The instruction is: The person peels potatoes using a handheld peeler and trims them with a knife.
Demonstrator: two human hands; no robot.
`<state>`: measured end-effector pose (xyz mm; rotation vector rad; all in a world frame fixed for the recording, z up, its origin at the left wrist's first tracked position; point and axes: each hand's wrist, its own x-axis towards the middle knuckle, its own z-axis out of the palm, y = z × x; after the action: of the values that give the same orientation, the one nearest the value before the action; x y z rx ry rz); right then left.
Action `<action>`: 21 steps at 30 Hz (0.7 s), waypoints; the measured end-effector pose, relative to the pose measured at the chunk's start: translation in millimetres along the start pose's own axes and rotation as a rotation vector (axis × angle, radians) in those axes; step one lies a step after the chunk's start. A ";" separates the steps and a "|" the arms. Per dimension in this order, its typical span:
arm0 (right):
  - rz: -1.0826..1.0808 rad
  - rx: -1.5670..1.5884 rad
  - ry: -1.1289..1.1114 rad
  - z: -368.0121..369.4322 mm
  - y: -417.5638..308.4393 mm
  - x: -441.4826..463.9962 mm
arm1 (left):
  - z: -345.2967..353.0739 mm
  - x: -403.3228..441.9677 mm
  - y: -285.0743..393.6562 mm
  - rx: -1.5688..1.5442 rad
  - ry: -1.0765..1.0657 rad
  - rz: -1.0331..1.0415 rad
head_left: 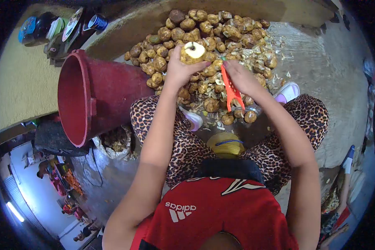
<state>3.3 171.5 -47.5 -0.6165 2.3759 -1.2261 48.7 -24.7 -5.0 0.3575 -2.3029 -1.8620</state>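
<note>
My left hand (181, 68) is wrapped round a brown, round tuber (194, 52) whose top shows a pale, peeled patch with a dark spot in it. Close by on the right, my right hand (239, 76) grips an orange peeler (231, 89), its forked end pointing down toward me. Both hands are above a big heap of unpeeled brown tubers (211, 105) on the floor. Pale peelings (248, 55) lie scattered over the heap's right side. The blade of the peeler cannot be made out clearly.
A large red bucket (108, 89) lies tipped at the left, its mouth facing left. Behind it is a white sack (112, 143). A yellow round object (226, 146) sits between my legs. Other people (56, 179) are at the lower left, and a person's arm (345, 187) shows at the right.
</note>
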 end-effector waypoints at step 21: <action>-0.048 -0.154 -0.131 -22.4 -77.7 -26.7 | 16.8 -8.2 9.8 0.456 0.072 0.068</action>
<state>29.2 160.4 32.9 -0.7807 2.3726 -0.9953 51.1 -4.7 1.1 0.3856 -2.6341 -1.2564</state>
